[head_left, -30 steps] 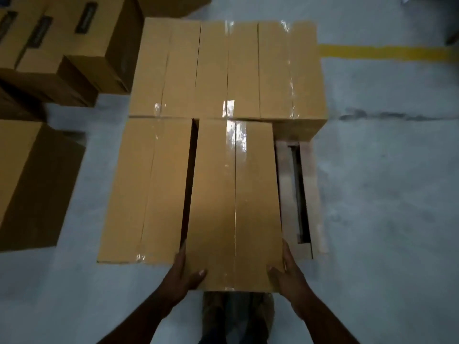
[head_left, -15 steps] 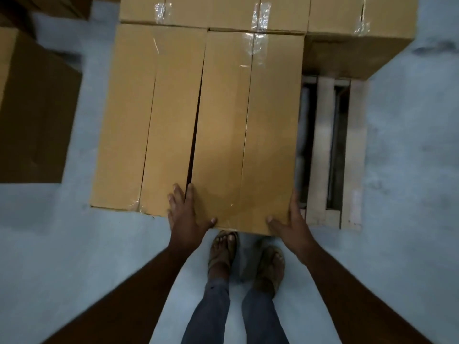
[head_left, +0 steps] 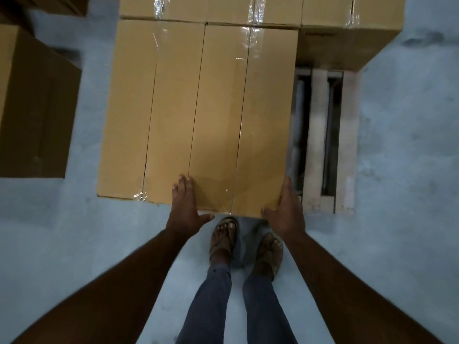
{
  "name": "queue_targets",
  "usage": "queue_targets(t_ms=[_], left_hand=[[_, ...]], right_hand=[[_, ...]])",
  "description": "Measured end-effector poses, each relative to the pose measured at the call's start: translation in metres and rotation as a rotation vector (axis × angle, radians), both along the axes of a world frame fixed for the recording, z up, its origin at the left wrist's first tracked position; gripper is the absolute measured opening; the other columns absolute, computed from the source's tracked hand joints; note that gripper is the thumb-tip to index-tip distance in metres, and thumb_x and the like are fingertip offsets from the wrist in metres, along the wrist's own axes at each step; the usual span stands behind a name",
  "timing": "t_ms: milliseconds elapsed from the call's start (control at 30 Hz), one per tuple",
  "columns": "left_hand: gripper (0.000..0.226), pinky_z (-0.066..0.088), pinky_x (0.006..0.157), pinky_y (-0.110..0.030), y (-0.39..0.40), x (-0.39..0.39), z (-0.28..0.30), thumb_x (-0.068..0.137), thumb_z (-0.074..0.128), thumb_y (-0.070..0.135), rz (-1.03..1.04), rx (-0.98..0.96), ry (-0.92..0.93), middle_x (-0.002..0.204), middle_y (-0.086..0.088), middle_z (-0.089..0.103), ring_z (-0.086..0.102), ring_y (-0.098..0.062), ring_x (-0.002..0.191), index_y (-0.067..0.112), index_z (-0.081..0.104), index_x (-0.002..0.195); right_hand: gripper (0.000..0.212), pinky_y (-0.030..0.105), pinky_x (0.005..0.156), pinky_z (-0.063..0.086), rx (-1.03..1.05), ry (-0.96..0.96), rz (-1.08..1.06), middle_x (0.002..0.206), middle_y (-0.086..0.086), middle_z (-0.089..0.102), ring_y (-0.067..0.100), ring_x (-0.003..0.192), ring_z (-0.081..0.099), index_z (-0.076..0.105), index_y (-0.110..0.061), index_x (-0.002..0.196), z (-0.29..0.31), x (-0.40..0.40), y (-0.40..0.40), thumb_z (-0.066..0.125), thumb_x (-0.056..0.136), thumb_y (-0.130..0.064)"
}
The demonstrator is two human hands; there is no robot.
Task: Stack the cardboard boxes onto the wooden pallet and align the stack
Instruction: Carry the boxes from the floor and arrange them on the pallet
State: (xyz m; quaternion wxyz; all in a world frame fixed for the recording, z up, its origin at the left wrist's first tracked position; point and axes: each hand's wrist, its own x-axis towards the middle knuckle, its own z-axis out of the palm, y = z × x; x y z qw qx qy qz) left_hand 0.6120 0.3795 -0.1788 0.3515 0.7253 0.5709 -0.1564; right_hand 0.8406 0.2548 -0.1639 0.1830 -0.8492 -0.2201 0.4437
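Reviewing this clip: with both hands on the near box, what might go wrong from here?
1. The box overhangs the pallet's near edge above the sandalled feet; it may tip onto the toes.
2. The left hand lies over the seam with the neighbouring box; fingers may get pinched.
3. Open pallet slats beside the right hand may catch fingers.

Dim, warm indoor light. Glare streaks the clear tape (head_left: 249,39) on the box tops. Soft shadow falls around the feet (head_left: 224,234). Edges bow from the wide lens; detail is slightly soft throughout.
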Motion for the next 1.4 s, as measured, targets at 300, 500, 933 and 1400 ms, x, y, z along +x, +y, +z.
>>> queue_targets(t_ms=[300,500,933,1400], left_hand=[[0.063,0.027,0.117,-0.029,-0.038,-0.021,0.174,0.099,0.069,0.025,0.139,-0.084,-0.225,0.157,-0.011,0.046,0.041,-0.025,0.147,0.005,0.043,0.153],[0.041,0.039,0.100,-0.017,-0.027,-0.083,0.302,0.097,0.071,0.018,0.368,0.036,-0.382,0.134,-0.006,0.066,0.059,-0.019,0.126,0.008,0.063,0.136],[0.029,0.045,0.099,-0.022,0.056,-0.450,0.407,0.096,0.072,0.016,0.638,0.236,-0.493,0.118,-0.001,0.073,0.066,-0.015,0.112,0.012,0.069,0.124],[0.031,0.045,0.090,-0.021,0.268,-0.612,0.397,0.098,0.068,0.020,0.702,0.142,-0.496,0.108,0.003,0.069,0.064,-0.012,0.103,0.012,0.066,0.128]], right_hand=[[0.047,0.038,0.109,0.045,0.241,-0.095,-0.031,0.144,0.004,0.054,0.024,0.135,0.049,0.056,-0.018,0.144,0.178,-0.084,-0.017,0.063,0.098,-0.010],[0.041,0.032,0.101,0.049,0.310,0.037,0.039,0.139,0.002,0.061,0.022,0.127,0.057,0.063,-0.017,0.137,0.289,-0.144,0.014,0.064,0.096,-0.014],[0.025,0.039,0.084,0.061,0.502,0.124,0.196,0.116,-0.007,0.071,0.014,0.093,0.070,0.066,-0.026,0.119,0.395,-0.452,0.169,0.070,0.096,-0.018],[0.018,0.027,0.094,0.053,0.356,0.238,0.068,0.106,-0.016,0.069,0.011,0.105,0.066,0.068,-0.030,0.114,0.368,-0.644,0.350,0.070,0.097,-0.026]])
